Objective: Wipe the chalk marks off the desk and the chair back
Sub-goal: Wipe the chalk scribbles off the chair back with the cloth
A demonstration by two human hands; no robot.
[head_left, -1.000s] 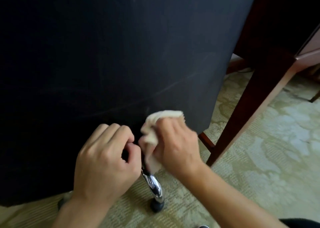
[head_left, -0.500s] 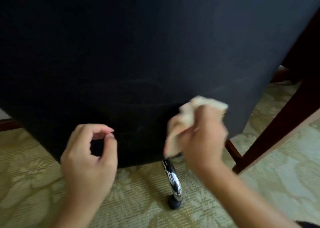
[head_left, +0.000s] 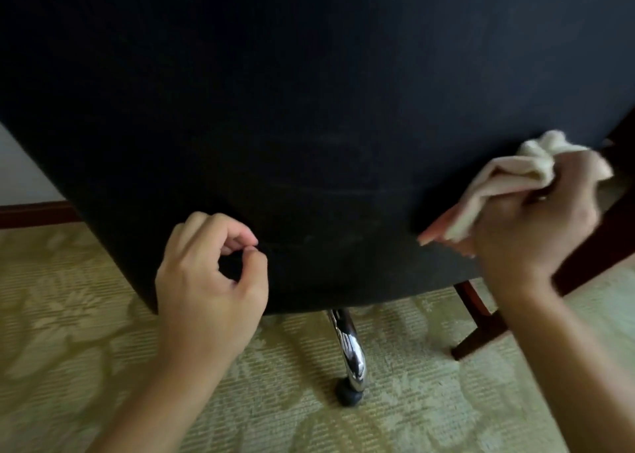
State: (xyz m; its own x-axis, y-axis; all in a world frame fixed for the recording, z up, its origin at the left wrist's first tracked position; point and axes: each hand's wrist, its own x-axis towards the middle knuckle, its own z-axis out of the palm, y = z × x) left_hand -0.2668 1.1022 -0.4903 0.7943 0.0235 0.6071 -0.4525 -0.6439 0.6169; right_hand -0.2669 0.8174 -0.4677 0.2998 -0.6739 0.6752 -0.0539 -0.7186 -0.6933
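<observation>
The right hand (head_left: 536, 218), clutching a crumpled cream-coloured cloth (head_left: 508, 181), has swept across the lower part of the black fabric chair back (head_left: 309, 108) from near its middle a second ago to its right-hand edge now, where the cloth lies against or just in front of the fabric; contact there cannot be told for certain. The left hand (head_left: 209, 280), which a second ago sat close beside the right, now stays low on the left of the panel, its fingers curled with thumb and forefinger (head_left: 245, 241) nearly meeting at the fabric, perhaps pinching it taut, though whether it really grips anything I cannot tell. Faint pale chalk smears (head_left: 336, 191) remain across the lower middle of the chair back, between the two hands, so this surface looks only partly cleaned and probably needs further passes. Below hang a chrome chair leg with a black castor (head_left: 350, 359), over patterned green-beige carpet (head_left: 68, 349); a dark wooden desk leg (head_left: 481, 329) stands at right. The desk top is out of view
</observation>
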